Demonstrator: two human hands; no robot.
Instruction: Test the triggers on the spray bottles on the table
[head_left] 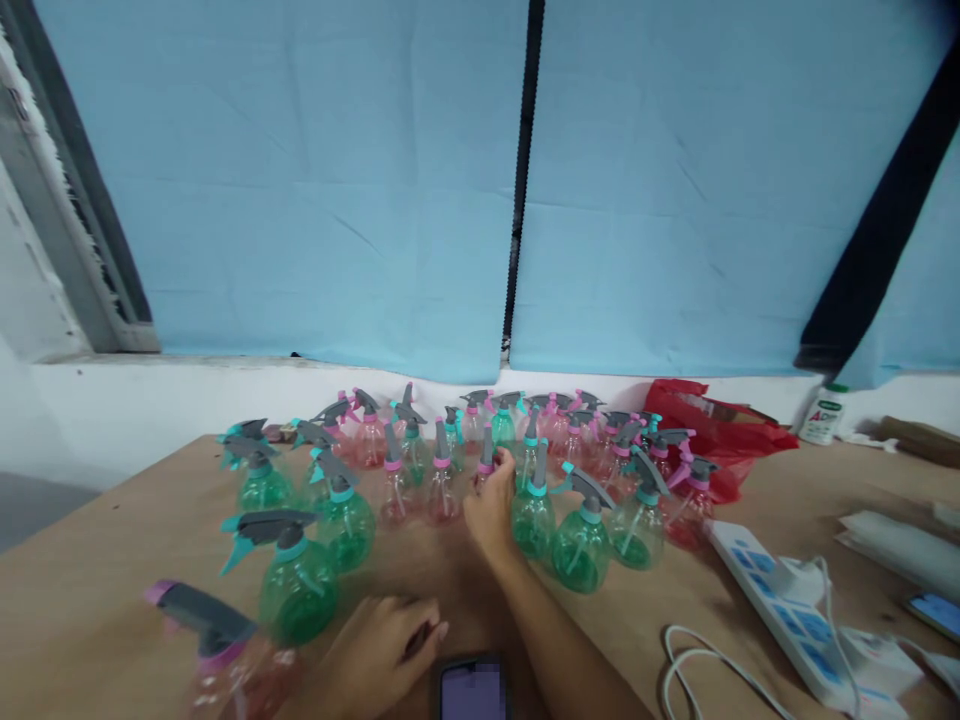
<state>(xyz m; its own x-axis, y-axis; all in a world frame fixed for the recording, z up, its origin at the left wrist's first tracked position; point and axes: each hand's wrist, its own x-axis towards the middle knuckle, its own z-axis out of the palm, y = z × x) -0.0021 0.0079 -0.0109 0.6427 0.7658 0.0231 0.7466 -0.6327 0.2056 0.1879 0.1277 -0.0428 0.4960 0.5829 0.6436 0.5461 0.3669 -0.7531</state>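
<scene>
My right hand (pixel 491 505) reaches forward, its fingers closed around the neck of a pink spray bottle (pixel 486 462) with a grey trigger head; the hand covers most of that bottle's body. Two similar pink spray bottles stand just left of it, and a green spray bottle (pixel 533 520) is close on its right. Near the front edge, my left hand (pixel 382 645) rests with its fingers loosely curled and nothing visible in them. Beside it are a green spray bottle (pixel 298 590) and, partly behind the wrist, a pink-collared spray bottle (pixel 225 650).
Several more pink and green spray bottles crowd the back of the table (pixel 127 540). A phone (pixel 472 690) lies in front of me. On the right are a power strip (pixel 780 610) with plugs, a white cable (pixel 697 650), a red plastic bag (pixel 697 430) and a white bottle (pixel 823 415).
</scene>
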